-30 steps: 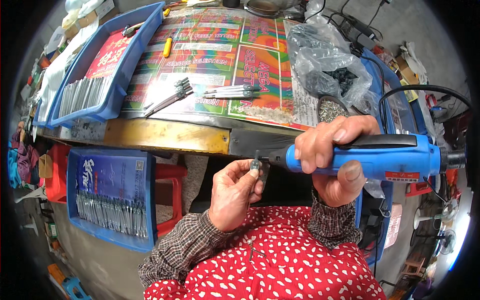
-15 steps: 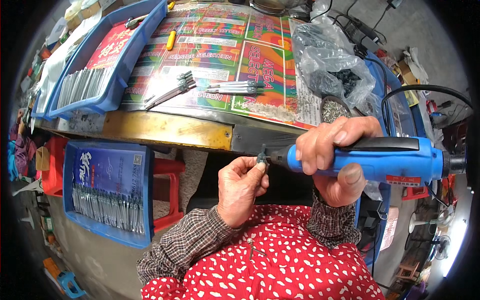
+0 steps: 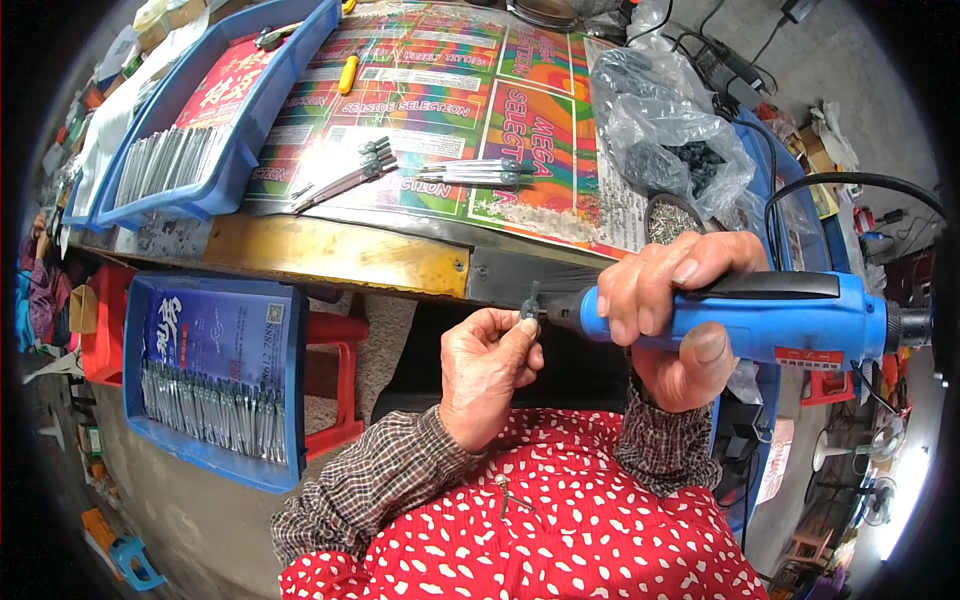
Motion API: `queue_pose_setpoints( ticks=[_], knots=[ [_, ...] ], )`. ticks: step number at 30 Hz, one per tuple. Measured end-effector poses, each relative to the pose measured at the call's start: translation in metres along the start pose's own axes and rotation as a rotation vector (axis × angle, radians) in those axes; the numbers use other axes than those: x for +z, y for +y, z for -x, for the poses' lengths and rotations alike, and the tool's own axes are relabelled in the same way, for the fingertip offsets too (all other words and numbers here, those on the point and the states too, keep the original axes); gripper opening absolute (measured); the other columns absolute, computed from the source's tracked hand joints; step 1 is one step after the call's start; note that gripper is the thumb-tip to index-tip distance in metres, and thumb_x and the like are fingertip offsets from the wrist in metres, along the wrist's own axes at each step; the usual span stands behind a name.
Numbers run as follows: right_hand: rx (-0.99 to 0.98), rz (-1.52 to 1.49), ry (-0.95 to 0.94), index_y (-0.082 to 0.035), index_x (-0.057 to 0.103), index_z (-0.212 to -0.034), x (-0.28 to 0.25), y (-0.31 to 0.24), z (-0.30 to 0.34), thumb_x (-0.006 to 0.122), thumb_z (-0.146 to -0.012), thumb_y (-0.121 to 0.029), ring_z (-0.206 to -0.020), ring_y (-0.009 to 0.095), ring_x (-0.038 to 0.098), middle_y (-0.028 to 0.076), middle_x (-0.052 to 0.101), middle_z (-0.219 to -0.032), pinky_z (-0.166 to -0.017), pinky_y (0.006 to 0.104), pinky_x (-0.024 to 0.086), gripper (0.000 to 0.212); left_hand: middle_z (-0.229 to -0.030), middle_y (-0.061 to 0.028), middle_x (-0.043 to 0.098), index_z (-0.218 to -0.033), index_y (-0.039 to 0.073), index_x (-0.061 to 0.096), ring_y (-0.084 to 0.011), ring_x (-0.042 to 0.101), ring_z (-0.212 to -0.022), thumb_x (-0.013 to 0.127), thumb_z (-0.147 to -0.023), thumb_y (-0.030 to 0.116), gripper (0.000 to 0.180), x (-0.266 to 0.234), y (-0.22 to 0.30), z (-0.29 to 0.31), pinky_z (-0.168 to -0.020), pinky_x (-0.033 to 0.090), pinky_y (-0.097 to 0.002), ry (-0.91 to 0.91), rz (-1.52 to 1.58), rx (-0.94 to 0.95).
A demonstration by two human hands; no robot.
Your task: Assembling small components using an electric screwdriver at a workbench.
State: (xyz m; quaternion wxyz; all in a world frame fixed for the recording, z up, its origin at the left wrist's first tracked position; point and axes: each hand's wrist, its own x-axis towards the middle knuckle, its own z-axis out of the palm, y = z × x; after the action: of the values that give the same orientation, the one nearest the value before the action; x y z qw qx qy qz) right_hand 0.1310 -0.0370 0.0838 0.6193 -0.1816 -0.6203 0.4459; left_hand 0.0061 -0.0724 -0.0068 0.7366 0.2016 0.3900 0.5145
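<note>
My right hand [image 3: 665,305] is wrapped round a blue electric screwdriver [image 3: 800,322], which lies level and points left. Its dark nose and thin bit reach the small dark grey plastic piece [image 3: 530,306] pinched between the thumb and fingers of my left hand [image 3: 480,370]. Both hands are just in front of the table edge, above my lap. Whether a screw sits at the bit's tip is too small to tell. On the table beyond lie a bundle of thin metal strips with dark ends [image 3: 350,176] and a second bundle of strips [image 3: 470,173].
At the upper left stands a blue tray [image 3: 222,185] with metal strips; a lower blue tray [image 3: 215,458] holds finished-looking dark-ended strips. A clear bag of dark parts [image 3: 640,130] and a dish of small screws [image 3: 672,216] are at the right. A black cable [image 3: 850,178] curves behind the screwdriver.
The plastic piece now stands slightly higher and more upright at the bit, with my left fingers shifted a little. My right hand keeps the same grip on the screwdriver.
</note>
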Motion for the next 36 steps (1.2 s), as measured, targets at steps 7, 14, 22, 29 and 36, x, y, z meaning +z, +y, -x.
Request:
queue_pose_setpoints(
  ticks=[7,14,22,29,36],
  knots=[
    [0.002,0.015,0.011,-0.006,0.041,-0.095,0.0,0.003,0.001,0.065,-0.08,-0.033,-0.051,0.015,0.049,0.004,0.047,-0.064,-0.052,0.0304,0.042,0.039,-0.068,-0.0044,0.055,-0.087,0.0,0.051,-0.0084,0.051,-0.056,0.056,-0.086,0.008,0.01,0.0,-0.001,-0.001,-0.045,0.04,-0.0178,0.009,-0.065,-0.003],
    [0.038,0.011,0.051,-0.005,0.041,-0.093,0.01,0.003,-0.003,0.065,-0.079,-0.028,-0.049,0.014,0.046,0.004,0.046,-0.062,-0.047,0.0282,0.039,0.036,-0.065,-0.003,0.055,-0.084,-0.001,0.052,-0.0056,0.05,-0.053,0.056,-0.086,0.009,0.011,0.003,0.0,0.0,-0.045,0.041,-0.0162,0.033,-0.042,-0.002],
    [0.04,0.095,0.067,-0.004,0.041,-0.092,0.014,0.007,-0.005,0.065,-0.078,-0.025,-0.048,0.013,0.043,0.005,0.044,-0.061,-0.044,0.0279,0.037,0.035,-0.065,-0.0027,0.054,-0.084,-0.001,0.052,-0.0057,0.05,-0.053,0.056,-0.085,0.008,0.01,0.004,0.0,0.0,-0.045,0.04,-0.0167,0.024,-0.014,0.004],
    [0.052,0.093,-0.02,-0.003,0.042,-0.092,0.008,0.005,-0.006,0.065,-0.078,-0.025,-0.05,0.013,0.044,0.005,0.044,-0.062,-0.046,0.0274,0.038,0.035,-0.065,-0.0027,0.054,-0.084,-0.001,0.052,-0.0059,0.05,-0.053,0.057,-0.085,0.008,0.01,0.004,-0.002,0.0,-0.045,0.04,-0.0168,0.041,-0.011,-0.001],
    [0.072,0.002,-0.062,-0.003,0.043,-0.095,0.01,-0.001,-0.007,0.066,-0.079,-0.024,-0.051,0.014,0.047,0.005,0.046,-0.063,-0.047,0.0289,0.04,0.035,-0.064,-0.0026,0.054,-0.084,-0.001,0.052,-0.0061,0.05,-0.053,0.057,-0.084,0.007,0.01,0.004,-0.001,0.0,-0.044,0.041,-0.0171,0.04,-0.029,0.001]
  ],
)
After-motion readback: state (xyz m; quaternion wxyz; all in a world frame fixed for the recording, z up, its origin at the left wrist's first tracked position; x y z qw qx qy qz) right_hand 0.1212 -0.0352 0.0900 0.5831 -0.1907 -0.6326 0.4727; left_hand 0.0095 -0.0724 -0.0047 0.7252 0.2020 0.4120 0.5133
